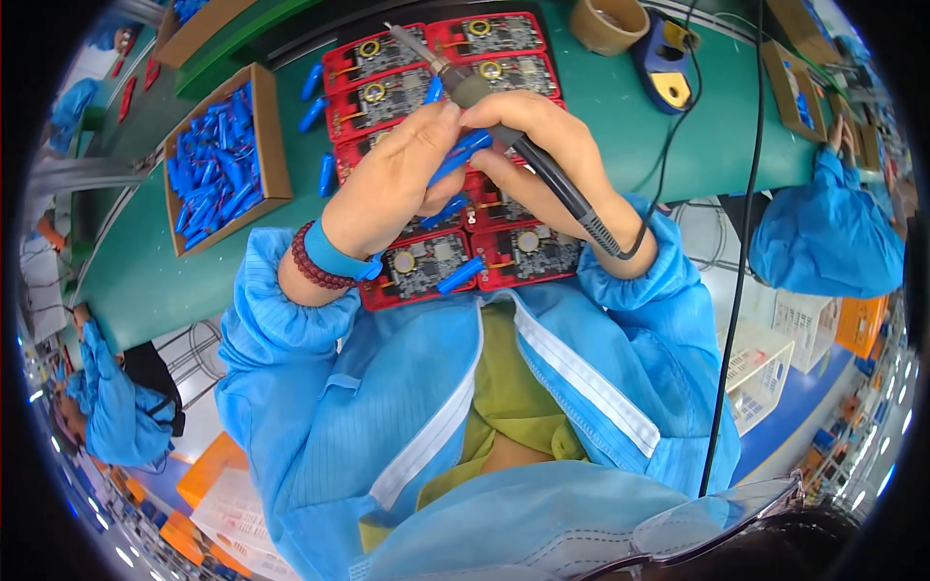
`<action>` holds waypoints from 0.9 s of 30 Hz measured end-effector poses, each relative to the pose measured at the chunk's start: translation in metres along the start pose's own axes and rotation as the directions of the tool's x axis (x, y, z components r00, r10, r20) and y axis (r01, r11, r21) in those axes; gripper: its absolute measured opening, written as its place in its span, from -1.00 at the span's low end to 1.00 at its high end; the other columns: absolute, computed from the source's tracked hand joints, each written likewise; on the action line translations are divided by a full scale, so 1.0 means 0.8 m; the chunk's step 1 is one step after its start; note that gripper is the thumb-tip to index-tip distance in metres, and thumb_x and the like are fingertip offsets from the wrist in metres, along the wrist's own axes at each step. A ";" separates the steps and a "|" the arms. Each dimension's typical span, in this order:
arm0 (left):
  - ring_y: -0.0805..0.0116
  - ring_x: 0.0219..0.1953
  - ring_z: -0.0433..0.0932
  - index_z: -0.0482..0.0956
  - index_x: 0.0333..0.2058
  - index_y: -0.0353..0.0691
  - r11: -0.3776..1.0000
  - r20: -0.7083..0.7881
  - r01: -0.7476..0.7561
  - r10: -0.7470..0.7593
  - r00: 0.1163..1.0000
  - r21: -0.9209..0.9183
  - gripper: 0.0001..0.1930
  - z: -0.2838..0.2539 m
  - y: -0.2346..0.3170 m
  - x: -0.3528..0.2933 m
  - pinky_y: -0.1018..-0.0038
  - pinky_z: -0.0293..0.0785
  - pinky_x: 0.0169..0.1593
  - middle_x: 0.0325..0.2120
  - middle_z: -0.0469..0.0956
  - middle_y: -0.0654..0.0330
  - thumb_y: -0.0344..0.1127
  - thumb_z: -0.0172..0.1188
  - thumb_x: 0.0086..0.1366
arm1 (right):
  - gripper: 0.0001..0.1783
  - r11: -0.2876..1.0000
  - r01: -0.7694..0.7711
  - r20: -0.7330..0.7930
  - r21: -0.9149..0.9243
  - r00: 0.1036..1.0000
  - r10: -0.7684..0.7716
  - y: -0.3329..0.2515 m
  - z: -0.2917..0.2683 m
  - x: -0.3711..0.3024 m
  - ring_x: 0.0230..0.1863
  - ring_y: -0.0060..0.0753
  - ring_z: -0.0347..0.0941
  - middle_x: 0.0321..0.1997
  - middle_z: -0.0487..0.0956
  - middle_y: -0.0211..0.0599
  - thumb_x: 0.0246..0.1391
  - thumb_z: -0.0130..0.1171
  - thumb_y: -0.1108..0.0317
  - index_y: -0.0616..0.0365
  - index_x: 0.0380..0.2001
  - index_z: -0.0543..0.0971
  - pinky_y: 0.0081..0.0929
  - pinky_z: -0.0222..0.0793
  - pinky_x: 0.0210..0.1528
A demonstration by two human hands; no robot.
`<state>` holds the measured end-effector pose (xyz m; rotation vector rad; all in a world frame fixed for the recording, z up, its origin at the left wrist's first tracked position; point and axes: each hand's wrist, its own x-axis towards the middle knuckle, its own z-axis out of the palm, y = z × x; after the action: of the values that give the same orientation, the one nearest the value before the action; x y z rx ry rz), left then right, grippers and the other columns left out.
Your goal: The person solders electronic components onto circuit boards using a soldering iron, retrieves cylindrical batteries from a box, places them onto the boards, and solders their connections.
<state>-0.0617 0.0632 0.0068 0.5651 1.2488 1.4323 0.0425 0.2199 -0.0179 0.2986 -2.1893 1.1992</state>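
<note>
My left hand [383, 184] is closed around a blue cylindrical battery [461, 155], pinching it near the fingertips. A soldering iron [554, 176] rests in my right hand [562, 136], its metal tip pointing up and to the left. Both hands meet above two columns of red plastic housings [370, 294] with circuit boards [528, 250] in them. One blue battery [460, 275] lies across the nearest housings. Several more lie among the boards and along their left side, such as the battery [326, 175] beside my left wrist. My hands hide the middle boards.
On the left stands a cardboard box [276, 145] full of blue batteries. A tan bowl [591, 34] and a soldering iron stand [647, 73] with a yellow sponge [670, 89] are at the back right. Black cable [746, 213] hangs on the right. Co-workers in blue sit at both sides.
</note>
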 end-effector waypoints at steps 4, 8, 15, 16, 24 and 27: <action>0.63 -0.61 0.23 0.35 -0.17 -0.20 0.983 -0.064 -0.174 0.178 0.982 0.057 -0.72 0.006 -0.016 0.016 0.68 0.13 -0.52 -0.60 0.34 0.33 -0.12 -0.19 0.42 | -0.57 0.990 -0.134 -0.116 0.035 0.984 0.137 -0.003 -0.007 -0.011 -0.29 -0.26 0.49 -0.28 0.52 -0.30 -0.19 0.24 0.60 0.07 -0.17 0.45 -0.46 0.41 -0.27; 0.61 -0.53 0.38 0.35 -0.16 -0.23 0.901 -0.132 -0.243 0.307 0.943 0.360 -0.82 0.017 -0.015 0.020 0.67 0.28 -0.45 -0.54 0.42 0.29 -0.26 -0.08 0.38 | -0.61 0.968 -0.221 -0.192 0.116 0.951 0.240 0.002 -0.015 -0.017 -0.40 -0.47 0.43 -0.34 0.49 -0.33 -0.14 0.20 0.60 0.09 -0.17 0.45 -0.58 0.37 -0.37; 0.62 -0.49 0.43 0.42 -0.30 -0.28 0.892 -0.237 -0.323 0.404 0.883 0.316 -0.96 0.018 -0.015 0.022 0.69 0.34 -0.43 -0.50 0.44 0.31 -0.46 0.03 0.29 | -0.61 0.971 -0.216 -0.173 0.104 0.958 0.231 0.001 -0.011 -0.016 -0.36 -0.51 0.45 -0.34 0.48 -0.35 -0.13 0.23 0.56 0.10 -0.16 0.45 -0.59 0.38 -0.35; 0.62 -0.50 0.41 0.43 -0.31 -0.29 0.885 -0.227 -0.306 0.398 0.889 0.351 -0.96 0.020 -0.016 0.022 0.68 0.33 -0.44 -0.50 0.43 0.31 -0.47 0.03 0.29 | -0.62 0.961 -0.225 -0.188 0.161 0.949 0.253 0.001 -0.010 -0.014 -0.35 -0.52 0.45 -0.34 0.48 -0.36 -0.12 0.23 0.55 0.11 -0.17 0.45 -0.59 0.38 -0.34; 0.64 -0.44 0.39 0.44 -0.28 -0.34 0.701 -0.071 -0.326 0.473 0.878 0.634 -0.90 0.013 -0.028 0.028 0.66 0.33 -0.38 -0.43 0.45 0.34 -0.43 0.03 0.30 | -0.69 0.981 -0.176 -0.153 0.085 0.970 0.187 0.001 -0.009 -0.011 -0.34 -0.36 0.48 -0.36 0.49 -0.30 -0.11 0.15 0.58 0.10 -0.22 0.45 -0.51 0.38 -0.33; 0.34 -0.53 0.44 0.44 -0.37 -0.33 0.604 -0.079 -0.285 0.504 0.860 0.744 -0.93 0.025 -0.022 0.028 0.48 0.36 -0.44 -0.51 0.43 0.11 -0.45 0.08 0.20 | -0.69 0.998 -0.061 -0.154 0.005 0.986 0.061 0.006 -0.010 -0.011 -0.35 -0.24 0.47 -0.39 0.49 -0.27 -0.13 0.11 0.61 0.09 -0.25 0.45 -0.43 0.38 -0.32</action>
<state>-0.0437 0.0881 -0.0090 1.2796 2.0410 1.3753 0.0503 0.2283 -0.0232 0.1344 -2.0772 1.2147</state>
